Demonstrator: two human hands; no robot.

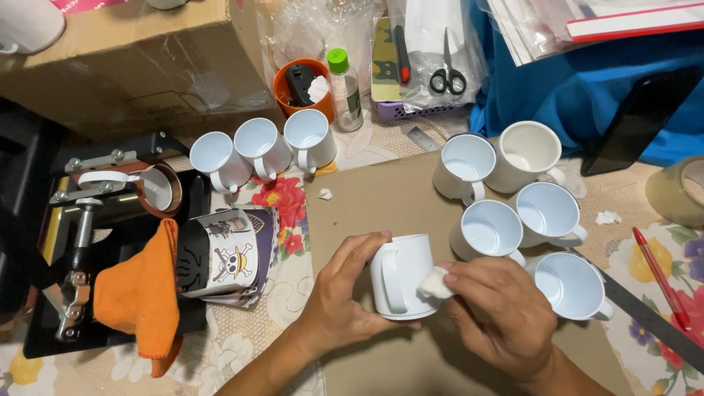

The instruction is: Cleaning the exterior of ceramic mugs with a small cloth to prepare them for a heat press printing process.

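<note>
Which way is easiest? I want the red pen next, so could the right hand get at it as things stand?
Probably yes: the red pen lies uncovered right of the right hand, but that hand holds a white wad.

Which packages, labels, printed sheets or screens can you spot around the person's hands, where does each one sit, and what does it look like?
Cardboard box: top left, large, brown.
Small bottle: top centre, clear with green cap and green label.
Printed sheets: left of the left hand, curled, with skull design.
Clear plastic bags: top right, one with red strip.
Dark screen: right, black, leaning on blue cloth.
</note>
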